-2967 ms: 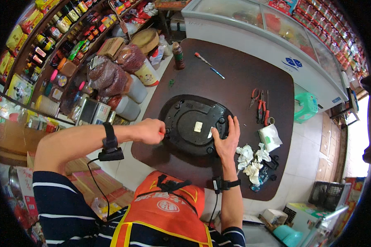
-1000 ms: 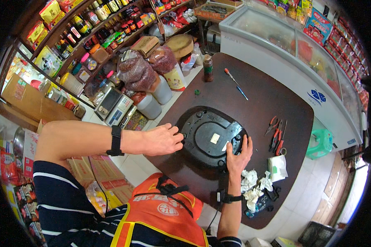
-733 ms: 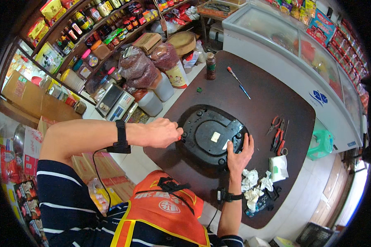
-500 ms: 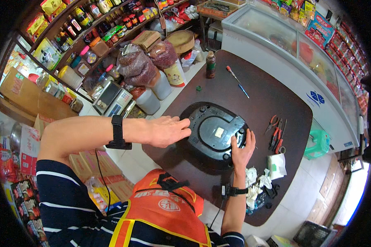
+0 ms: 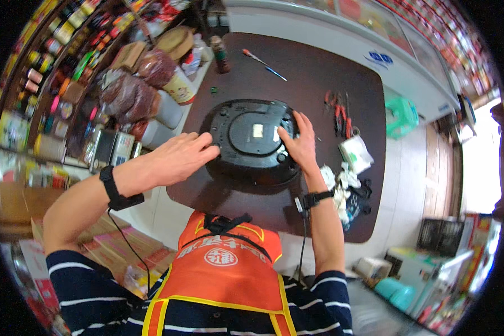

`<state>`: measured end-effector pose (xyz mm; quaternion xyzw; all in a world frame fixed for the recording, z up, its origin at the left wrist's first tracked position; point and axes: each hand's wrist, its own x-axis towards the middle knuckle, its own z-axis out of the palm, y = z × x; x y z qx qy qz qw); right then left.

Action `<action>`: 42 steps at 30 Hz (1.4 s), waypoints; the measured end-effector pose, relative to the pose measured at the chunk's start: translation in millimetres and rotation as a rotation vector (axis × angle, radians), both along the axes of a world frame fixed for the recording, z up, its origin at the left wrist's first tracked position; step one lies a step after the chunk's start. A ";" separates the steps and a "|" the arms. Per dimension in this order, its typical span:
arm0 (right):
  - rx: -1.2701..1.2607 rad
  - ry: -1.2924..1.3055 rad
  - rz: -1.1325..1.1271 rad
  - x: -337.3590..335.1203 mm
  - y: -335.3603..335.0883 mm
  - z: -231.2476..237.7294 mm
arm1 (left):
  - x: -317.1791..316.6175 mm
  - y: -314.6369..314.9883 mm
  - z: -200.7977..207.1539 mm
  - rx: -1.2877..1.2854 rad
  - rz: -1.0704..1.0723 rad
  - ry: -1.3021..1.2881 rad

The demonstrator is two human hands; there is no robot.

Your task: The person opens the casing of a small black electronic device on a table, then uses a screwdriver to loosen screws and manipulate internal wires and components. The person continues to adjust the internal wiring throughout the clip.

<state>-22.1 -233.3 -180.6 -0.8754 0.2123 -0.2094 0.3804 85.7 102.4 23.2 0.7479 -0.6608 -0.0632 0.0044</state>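
Observation:
A black rounded kitchen appliance [image 5: 246,159] lies bottom up on the dark brown table, showing its feet, vent slots and a pale label. At its right side, my right hand [image 5: 299,143] grips the edge, thumb on the underside and fingers round the outside. My left hand [image 5: 182,157] is closed on the left edge with bent fingers close together; the hold's underside is hidden. A screwdriver [image 5: 263,64] with a red-and-clear handle lies beyond the appliance. Red-handled pliers [image 5: 341,117] and other hand tools rest to the right.
The brown table [image 5: 297,106] also bears a dark bottle [image 5: 219,54], a small green cap [image 5: 214,90], a white tissue pack [image 5: 356,154] and crumpled tissues [image 5: 341,182]. A white freezer [image 5: 297,28] stands behind. Filled sacks [image 5: 126,98] crowd the left; a green stool [image 5: 400,117] stands right.
The view has swung so the table sits higher and further left. Both hands stay at the appliance's sides; the left hand's fingers look more bent.

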 end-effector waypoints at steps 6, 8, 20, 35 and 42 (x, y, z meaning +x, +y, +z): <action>0.033 -0.017 0.076 4.0 -2.5 6.4 | -15.4 -17.7 2.0 0.267 0.208 -0.035; 0.061 0.040 0.061 8.3 -4.4 8.5 | -18.8 -19.1 6.9 0.204 0.165 -0.007; 0.421 -0.061 -0.239 -82.8 48.0 -43.3 | -25.1 -16.9 -4.2 0.082 -0.031 -0.114; 0.427 -0.079 -0.232 -88.8 68.8 -50.0 | -30.1 -26.2 8.3 0.423 0.249 -0.124; 0.435 -0.082 -0.234 -88.2 65.6 -50.7 | -24.2 -27.8 9.7 0.042 -0.034 -0.029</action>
